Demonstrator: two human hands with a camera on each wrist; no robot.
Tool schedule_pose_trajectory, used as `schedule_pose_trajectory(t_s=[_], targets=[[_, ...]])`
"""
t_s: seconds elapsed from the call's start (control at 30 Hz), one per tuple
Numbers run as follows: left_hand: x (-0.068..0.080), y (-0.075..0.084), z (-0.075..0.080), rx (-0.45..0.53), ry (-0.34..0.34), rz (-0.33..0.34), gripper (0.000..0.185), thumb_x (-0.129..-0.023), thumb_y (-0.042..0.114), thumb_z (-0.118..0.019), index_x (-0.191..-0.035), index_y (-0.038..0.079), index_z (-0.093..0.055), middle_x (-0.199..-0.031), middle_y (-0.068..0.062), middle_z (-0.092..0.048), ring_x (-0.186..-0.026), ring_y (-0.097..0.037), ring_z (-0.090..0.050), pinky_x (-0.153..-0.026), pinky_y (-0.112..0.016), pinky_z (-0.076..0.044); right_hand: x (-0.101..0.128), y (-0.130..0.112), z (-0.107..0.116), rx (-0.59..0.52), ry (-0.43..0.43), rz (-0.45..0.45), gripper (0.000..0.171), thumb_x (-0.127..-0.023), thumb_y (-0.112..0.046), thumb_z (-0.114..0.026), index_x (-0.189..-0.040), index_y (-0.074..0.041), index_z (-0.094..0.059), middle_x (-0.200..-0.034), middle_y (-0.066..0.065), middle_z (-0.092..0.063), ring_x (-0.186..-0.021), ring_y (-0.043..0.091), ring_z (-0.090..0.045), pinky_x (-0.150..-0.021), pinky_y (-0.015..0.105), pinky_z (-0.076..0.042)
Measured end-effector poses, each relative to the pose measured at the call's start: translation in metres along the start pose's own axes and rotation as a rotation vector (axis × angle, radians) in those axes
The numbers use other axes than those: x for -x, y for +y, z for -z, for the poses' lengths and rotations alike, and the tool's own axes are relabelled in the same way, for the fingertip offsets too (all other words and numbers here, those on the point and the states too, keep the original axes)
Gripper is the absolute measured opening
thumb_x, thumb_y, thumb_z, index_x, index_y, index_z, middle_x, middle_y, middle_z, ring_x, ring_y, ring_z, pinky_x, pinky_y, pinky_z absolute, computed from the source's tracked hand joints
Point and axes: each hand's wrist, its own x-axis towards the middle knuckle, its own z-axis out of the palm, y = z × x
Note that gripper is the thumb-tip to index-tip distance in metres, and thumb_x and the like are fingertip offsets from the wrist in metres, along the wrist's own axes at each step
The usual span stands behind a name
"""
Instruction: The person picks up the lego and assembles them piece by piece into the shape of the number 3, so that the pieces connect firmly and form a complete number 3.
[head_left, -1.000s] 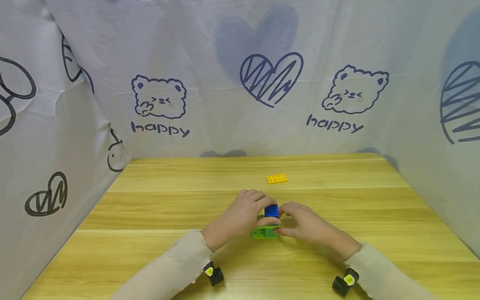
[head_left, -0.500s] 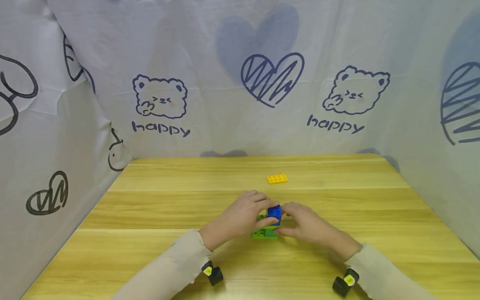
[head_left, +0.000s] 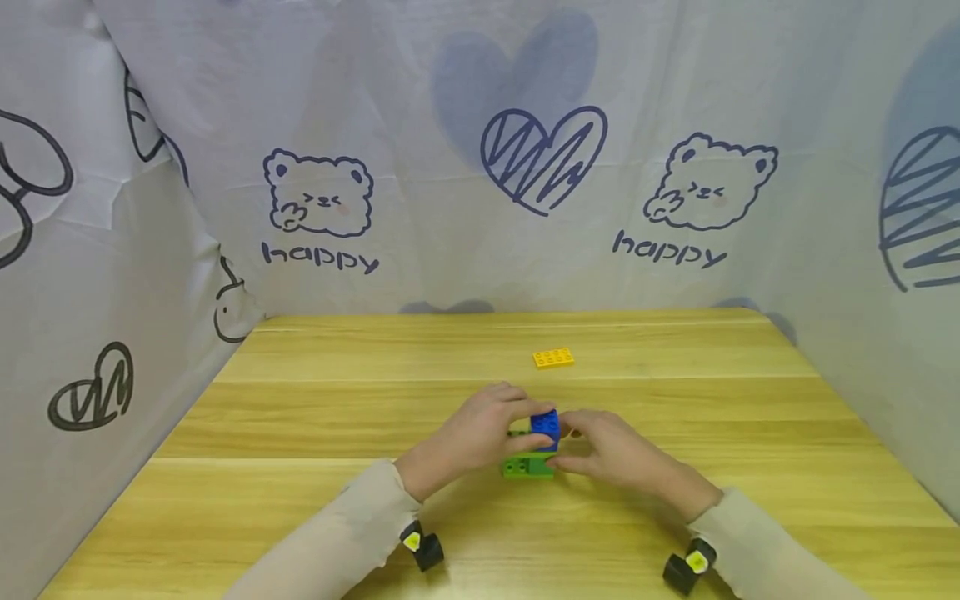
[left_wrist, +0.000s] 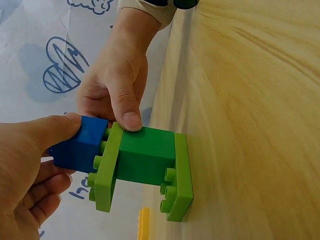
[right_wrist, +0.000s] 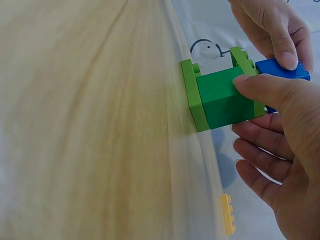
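A green stack (head_left: 528,467), two plates with a brick between them, stands on the wooden table (head_left: 480,517). On it sits a blue brick (head_left: 545,426). My left hand (head_left: 486,430) pinches the blue brick, and in the left wrist view its thumb (left_wrist: 47,131) lies over the blue brick (left_wrist: 80,146). My right hand (head_left: 603,448) holds the green stack from the right. In the right wrist view its thumb (right_wrist: 260,85) presses the green brick (right_wrist: 220,97), below the blue brick (right_wrist: 280,70). The stack's far side is hidden by the fingers.
A flat yellow plate (head_left: 553,357) lies alone farther back on the table. A printed white cloth (head_left: 480,167) walls in the back and both sides. Bare wood lies to the left, right and front of the hands.
The blue brick has shifted slightly down and sideways on the green stack. Both hands have stayed in almost the same place.
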Motion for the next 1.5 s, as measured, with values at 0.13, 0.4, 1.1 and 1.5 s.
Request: schedule_pose_trajectory(t_s=[0.13, 0.4, 1.1, 1.5], targets=[[0.0021, -0.0022, 0.0, -0.001, 0.004, 0.011, 0.045, -0.087, 0.04, -0.073, -0.122, 0.011, -0.069, -0.098, 0.001, -0.068, -0.087, -0.012, -0.06, -0.077, -0.025, -0.05, -0.001, -0.0001, -0.0011, 0.013, 0.008, 0.004, 0.028, -0.088, -0.041, -0.072, -0.107, -0.022, -0.064, -0.101, -0.013, -0.065, -0.095, 0.013, -0.063, -0.081, 0.036, -0.053], [0.003, -0.0026, 0.0027, -0.061, 0.006, -0.037, 0.045, -0.088, 0.04, -0.072, -0.123, 0.01, -0.069, -0.098, 0.0, -0.07, -0.087, -0.013, -0.061, -0.078, -0.025, -0.05, -0.002, -0.001, -0.002, 0.015, 0.022, 0.019, 0.025, -0.088, -0.039, -0.073, -0.104, -0.022, -0.064, -0.099, -0.015, -0.065, -0.095, 0.014, -0.064, -0.082, 0.038, -0.053], [0.0047, 0.0012, 0.0036, -0.111, -0.035, -0.021, 0.048, -0.093, 0.039, -0.066, -0.13, 0.01, -0.064, -0.106, -0.001, -0.068, -0.094, -0.014, -0.061, -0.088, -0.028, -0.048, -0.0013, -0.0034, -0.002, 0.065, 0.027, 0.052, 0.023, -0.089, -0.033, -0.074, -0.106, -0.02, -0.066, -0.102, -0.01, -0.067, -0.094, 0.015, -0.064, -0.08, 0.038, -0.054], [0.0009, -0.0002, 0.0011, -0.023, -0.09, 0.019, 0.048, -0.091, 0.04, -0.068, -0.13, 0.012, -0.064, -0.108, 0.0, -0.069, -0.097, -0.014, -0.061, -0.083, -0.022, -0.049, -0.0009, -0.0037, -0.0028, 0.079, 0.008, 0.046, 0.026, -0.089, -0.033, -0.073, -0.109, -0.017, -0.066, -0.103, -0.005, -0.068, -0.093, 0.017, -0.064, -0.079, 0.037, -0.054]])
